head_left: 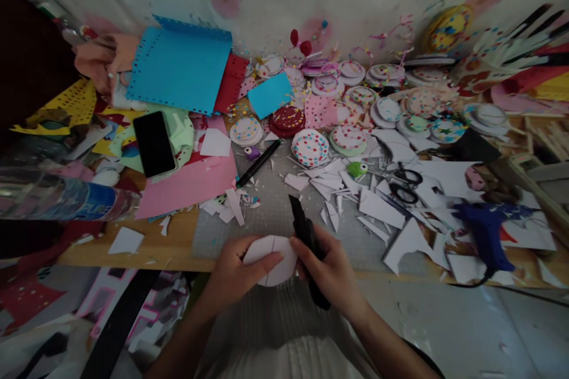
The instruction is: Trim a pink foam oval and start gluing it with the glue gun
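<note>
My left hand [242, 272] grips a roundish white foam-board disc [280, 269] with a pencil line across it, the thumb lying on its face. A black utility knife [306, 228] is held in my right hand [331, 266], its blade pointing up and away from me. The right thumb touches the disc's right edge. Both hands are over the near edge of the table, in front of a grey cutting mat [267, 213]. White foam-board scraps [324, 180] lie on the mat beyond them.
Several small decorated discs [310, 147] crowd the back. Scissors [404, 182] and a blue glue gun [486, 234] lie to the right. A black marker [258, 164], a phone [154, 143], pink paper [191, 183] and a water bottle [62, 195] are on the left.
</note>
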A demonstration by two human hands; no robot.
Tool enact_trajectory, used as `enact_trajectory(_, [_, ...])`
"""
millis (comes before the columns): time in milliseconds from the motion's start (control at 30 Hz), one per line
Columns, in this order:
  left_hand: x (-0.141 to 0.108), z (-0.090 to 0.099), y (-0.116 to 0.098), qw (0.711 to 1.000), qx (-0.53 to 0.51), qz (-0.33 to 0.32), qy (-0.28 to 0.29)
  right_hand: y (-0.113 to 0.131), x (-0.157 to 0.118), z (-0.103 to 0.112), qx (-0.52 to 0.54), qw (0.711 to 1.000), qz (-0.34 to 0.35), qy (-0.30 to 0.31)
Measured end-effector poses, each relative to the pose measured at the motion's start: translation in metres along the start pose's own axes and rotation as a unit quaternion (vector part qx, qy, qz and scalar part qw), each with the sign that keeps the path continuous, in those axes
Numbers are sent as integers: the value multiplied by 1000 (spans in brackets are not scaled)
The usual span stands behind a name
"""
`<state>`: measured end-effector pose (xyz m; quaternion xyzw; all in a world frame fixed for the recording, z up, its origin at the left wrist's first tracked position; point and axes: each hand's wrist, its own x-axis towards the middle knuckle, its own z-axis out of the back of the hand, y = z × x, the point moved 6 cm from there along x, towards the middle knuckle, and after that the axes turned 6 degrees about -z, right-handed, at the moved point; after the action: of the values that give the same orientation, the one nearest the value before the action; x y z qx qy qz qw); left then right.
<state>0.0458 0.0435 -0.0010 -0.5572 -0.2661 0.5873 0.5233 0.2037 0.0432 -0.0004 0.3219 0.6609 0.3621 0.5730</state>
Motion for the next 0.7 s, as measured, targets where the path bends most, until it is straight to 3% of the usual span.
enact_trajectory(200, [3,-2,-1,999,-21,13,-31,-2,3,6,9,999,2,-30])
enact_trajectory(333, [-1,5,-2,996,-37,-7,-85,-2,8,26,20,996,19,-81])
enact_trajectory(467, [-4,16,-3,986,-32,-72,-146,10,3,47,-139,972,93,-163])
enact_trajectory(600, [1,6,-7,978,-10,-189,-93,12,-11,31,-281,948,127,-73])
enact_trajectory(700, [4,-2,-2,969,36,-234,-66,7,-25,17,-341,931,127,-30])
